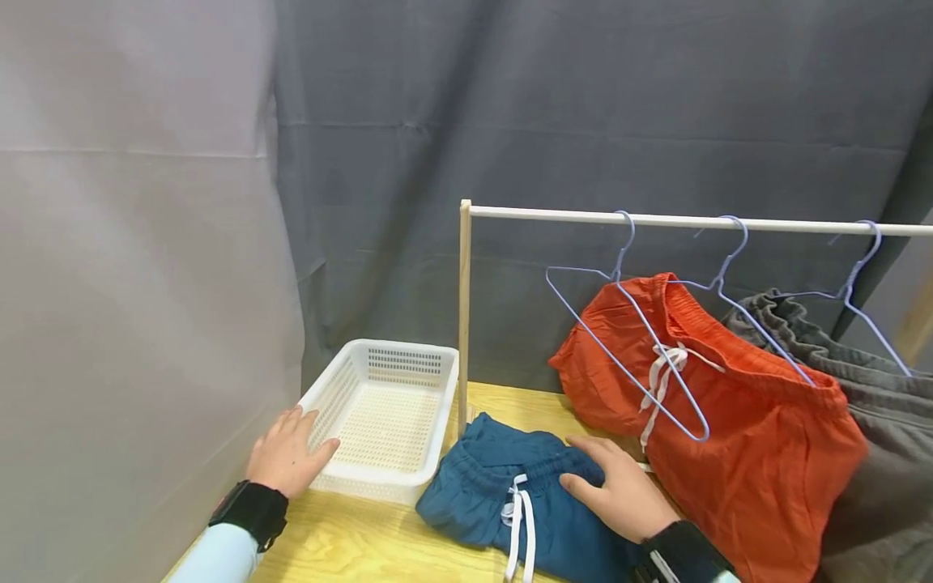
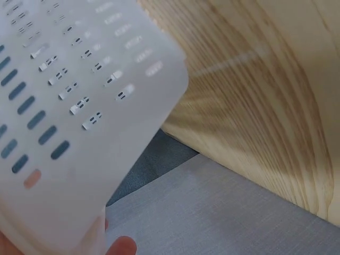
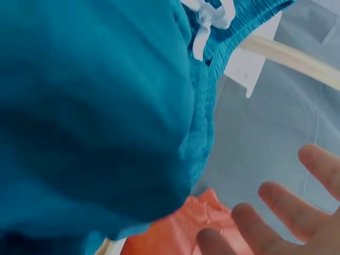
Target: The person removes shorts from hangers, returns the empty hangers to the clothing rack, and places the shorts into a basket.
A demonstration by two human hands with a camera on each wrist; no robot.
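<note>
At the left, a white perforated plastic basket [image 1: 386, 421] stands on the wooden table. My left hand [image 1: 287, 457] is at its near left rim, thumb over the inside and fingers along the outer wall. In the left wrist view, fingertips [image 2: 122, 247] show beside the basket's wall [image 2: 138, 133]. Blue shorts [image 1: 496, 518] with a white drawstring lie folded in front of the rack. Over their right side is my right hand [image 1: 619, 490], fingers spread and holding nothing. The right wrist view shows that hand [image 3: 297, 223] beside the blue fabric [image 3: 106, 117].
A wooden rack's rail [image 1: 547, 214] carries several light-purple hangers, one bare hanger [image 1: 656, 356] nearest the left post [image 1: 464, 324]. Orange shorts [image 1: 758, 445] and grey trousers [image 1: 882, 421] hang at the right. A pale curtain [image 1: 131, 283] borders the left side, a grey one [image 1: 583, 105] the back.
</note>
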